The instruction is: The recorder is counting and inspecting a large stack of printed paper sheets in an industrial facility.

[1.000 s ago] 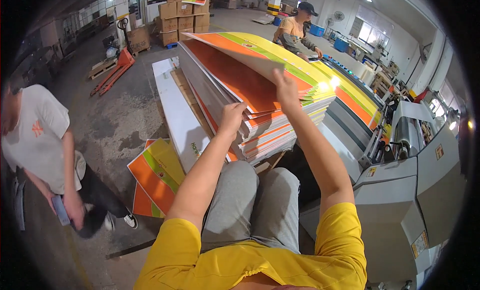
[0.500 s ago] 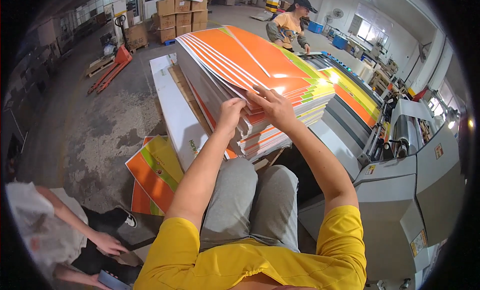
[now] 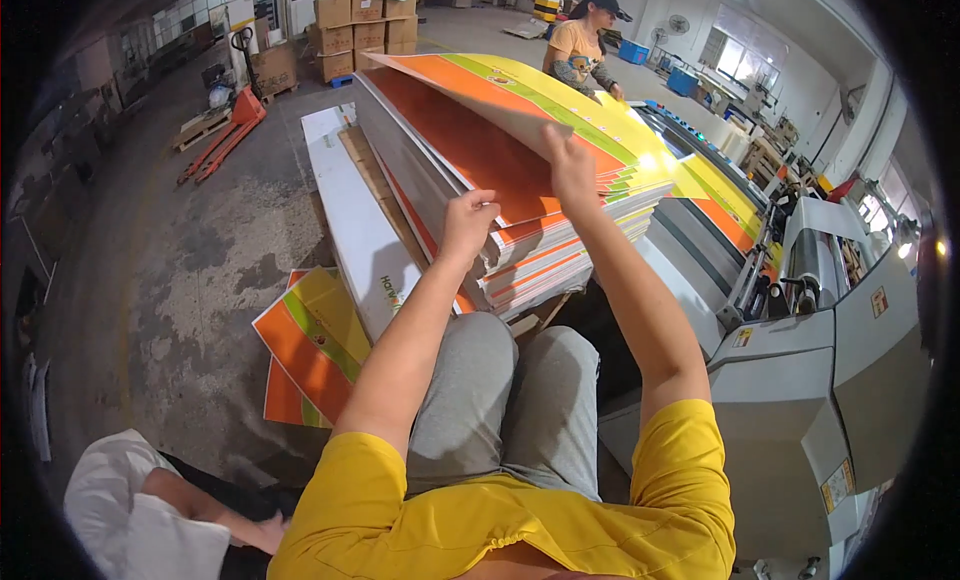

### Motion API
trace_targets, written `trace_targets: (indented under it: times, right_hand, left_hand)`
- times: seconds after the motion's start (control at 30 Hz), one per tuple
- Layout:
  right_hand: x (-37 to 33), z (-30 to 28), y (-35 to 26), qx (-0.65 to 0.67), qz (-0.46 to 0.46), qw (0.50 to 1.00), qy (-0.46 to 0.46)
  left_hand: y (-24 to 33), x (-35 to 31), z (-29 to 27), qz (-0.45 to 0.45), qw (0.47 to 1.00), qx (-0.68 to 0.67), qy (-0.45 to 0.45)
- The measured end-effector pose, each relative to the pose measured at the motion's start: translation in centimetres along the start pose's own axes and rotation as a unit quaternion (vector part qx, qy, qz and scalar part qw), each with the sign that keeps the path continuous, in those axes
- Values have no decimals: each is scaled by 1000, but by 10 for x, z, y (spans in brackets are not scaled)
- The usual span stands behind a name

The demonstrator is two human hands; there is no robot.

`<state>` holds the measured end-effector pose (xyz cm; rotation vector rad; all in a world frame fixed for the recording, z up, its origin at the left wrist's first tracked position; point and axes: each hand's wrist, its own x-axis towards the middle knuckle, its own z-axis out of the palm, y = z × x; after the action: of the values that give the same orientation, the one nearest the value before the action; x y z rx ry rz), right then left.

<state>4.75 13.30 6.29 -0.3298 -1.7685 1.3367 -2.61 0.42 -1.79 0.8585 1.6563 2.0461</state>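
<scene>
A thick stack of large printed sheets (image 3: 545,270) in orange, green and yellow rises in front of my knees. My right hand (image 3: 570,170) is closed on the near edge of the top printed sheet (image 3: 500,95), which bows upward and shows its pale underside. Beneath it lies the orange face of another sheet (image 3: 450,130). At the near left corner of the stack is my left hand (image 3: 470,225), fingers partly curled, with a small gap between thumb and forefinger and no sheet visible in it.
To the right stands a grey machine (image 3: 770,380) with a roller, printed sheets lying on its bed. A co-worker (image 3: 580,55) stands beyond the stack; another person's arm (image 3: 220,520) shows lower left. Loose sheets (image 3: 315,340) lie left of my knees. A pallet jack (image 3: 225,135) and cartons (image 3: 365,30) stand farther back.
My right hand has risen, lifting the near edge of the top sheet away from the stack. My left hand has shifted slightly at the corner. The person at lower left has moved.
</scene>
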Motion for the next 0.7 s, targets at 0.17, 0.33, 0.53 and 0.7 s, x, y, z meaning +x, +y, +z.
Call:
trace_targets:
  times: [0.17, 0.33, 0.53, 0.7]
  right_hand:
    - [-39, 1, 1, -312, -212, 910, -172]
    - [-39, 1, 5, -387, -333, 846, -157]
    - [-46, -7, 5, -411, -379, 815, -153]
    - [-50, 8, -15, -461, -201, 848, -167]
  left_hand:
    - [1, -6, -3, -19, 970, -240, 33]
    - [2, 0, -10, -52, 971, -233, 21]
    - [6, 0, -3, -43, 966, -253, -35]
    - [2, 2, -7, -46, 975, -219, 9]
